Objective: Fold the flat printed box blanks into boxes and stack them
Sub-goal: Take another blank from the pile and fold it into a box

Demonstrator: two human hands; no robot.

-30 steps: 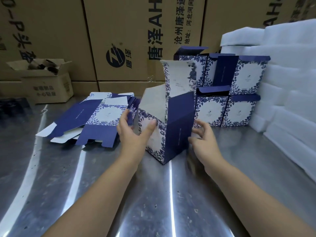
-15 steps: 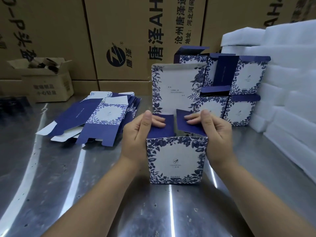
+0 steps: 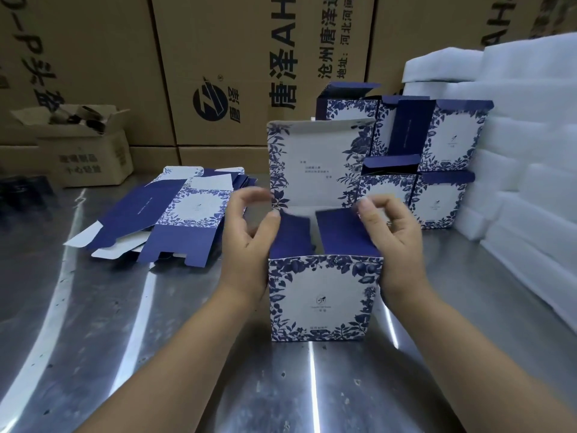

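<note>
Steel counter (image 3: 109, 323) w/ folded boxes (image 3: 449, 142) stacked back R, flat blanks (image 3: 175, 220) at L, half-made box (image 3: 324, 298) upright front ctr, lid up; L hand (image 3: 249, 242) loose-open, thumb on L flap (image 3: 293, 232); R hand (image 3: 396, 239) curled over R flap (image 3: 340, 232), grip unclear (blur).

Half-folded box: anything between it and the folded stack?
Nothing visible. Only bare steel table shows between the half-folded box and the stack of folded boxes behind it to the right; the flat blanks lie off left.
</note>
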